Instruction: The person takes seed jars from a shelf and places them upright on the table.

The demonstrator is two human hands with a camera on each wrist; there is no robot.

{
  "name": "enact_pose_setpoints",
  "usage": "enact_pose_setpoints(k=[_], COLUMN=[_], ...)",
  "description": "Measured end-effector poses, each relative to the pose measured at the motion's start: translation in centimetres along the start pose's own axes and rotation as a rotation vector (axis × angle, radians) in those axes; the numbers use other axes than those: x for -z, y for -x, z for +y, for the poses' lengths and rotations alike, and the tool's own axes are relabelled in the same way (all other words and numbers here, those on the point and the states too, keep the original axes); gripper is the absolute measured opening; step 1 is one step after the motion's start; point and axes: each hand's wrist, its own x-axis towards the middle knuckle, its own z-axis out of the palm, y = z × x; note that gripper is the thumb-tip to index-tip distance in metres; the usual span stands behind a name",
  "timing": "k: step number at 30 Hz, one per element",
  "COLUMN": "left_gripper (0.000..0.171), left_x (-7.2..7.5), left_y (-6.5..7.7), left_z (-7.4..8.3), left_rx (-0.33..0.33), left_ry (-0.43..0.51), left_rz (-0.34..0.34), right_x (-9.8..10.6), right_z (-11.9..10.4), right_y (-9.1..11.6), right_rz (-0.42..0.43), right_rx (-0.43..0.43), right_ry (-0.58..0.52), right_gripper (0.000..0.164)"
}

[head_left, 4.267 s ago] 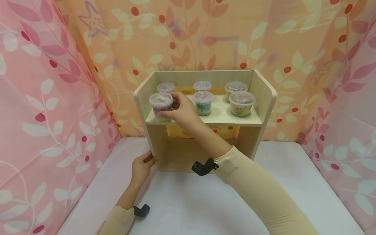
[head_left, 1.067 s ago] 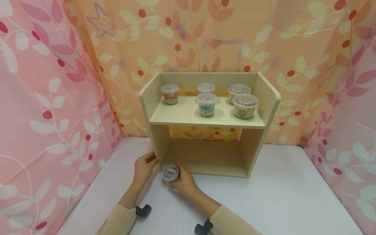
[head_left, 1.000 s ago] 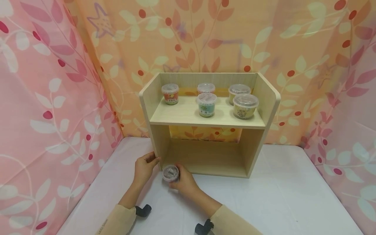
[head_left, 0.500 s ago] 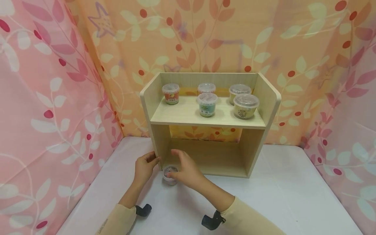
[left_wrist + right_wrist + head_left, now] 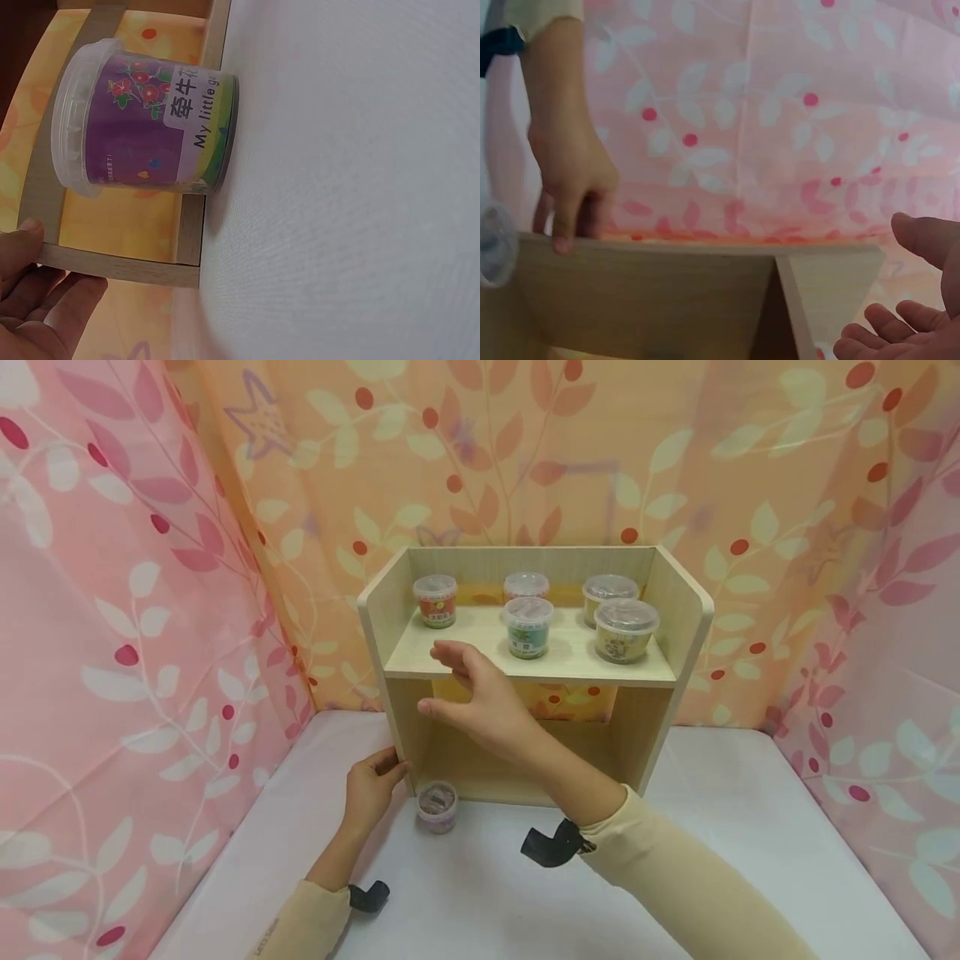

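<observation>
My left hand (image 5: 370, 789) pinches the lower front edge of the wooden shelf's left side panel (image 5: 120, 266), thumb on one face and fingers on the other. Just right of it, a lidded plastic tub (image 5: 437, 807) with a purple label showing red flowers (image 5: 142, 120) stands upright on the white tabletop. My right hand (image 5: 487, 706) hangs in front of the shelf board (image 5: 570, 668), thumb and fingers spread apart, holding nothing. On that board a red-labelled tub (image 5: 437, 603) stands back left and a teal-labelled tub (image 5: 528, 631) front middle.
Two wider yellowish tubs, one in front (image 5: 626, 633) and one behind (image 5: 609, 589), stand at the board's right end. Another tub (image 5: 525, 585) is partly hidden behind the teal one. Floral cloth (image 5: 480, 460) hangs behind and along both sides of the white table (image 5: 465, 893).
The right hand took the purple tub from the board's front left down to the tabletop, let go, then rose toward the board. The left hand has stayed on the side panel.
</observation>
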Motion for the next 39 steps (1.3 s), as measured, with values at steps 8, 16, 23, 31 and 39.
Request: enact_pose_setpoints(k=[8,16,23,31,39], left_gripper=[0.032,0.031,0.032,0.034,0.032], left_x=[-0.1,0.0,0.0,0.0,-0.1], left_y=[0.0,0.2,0.1,0.1,0.0], left_z=[-0.2,-0.1,-0.1,0.0,-0.2], left_rx=[-0.011,-0.015,-0.009,0.013,-0.024], left_ry=[0.011,0.007,0.023,0.006,-0.013], left_rz=[0.006,0.015,0.01,0.012,0.024], right_x=[2.1,2.0,1.6,1.5,0.4], right_z=[-0.6,0.4,1.7,3.1,4.1], right_y=[-4.9,-9.3,-12.2,-14.2,-15.5], right_rz=[0.146,0.246,0.306,0.28,0.296], right_rx=[-0.054,-0.182,-0.258,-0.348,-0.32], right_ry=[-0.002,0.054,0.069,0.006,0.071], right_gripper=[0.076,0.082,0.092,0.098,0.09])
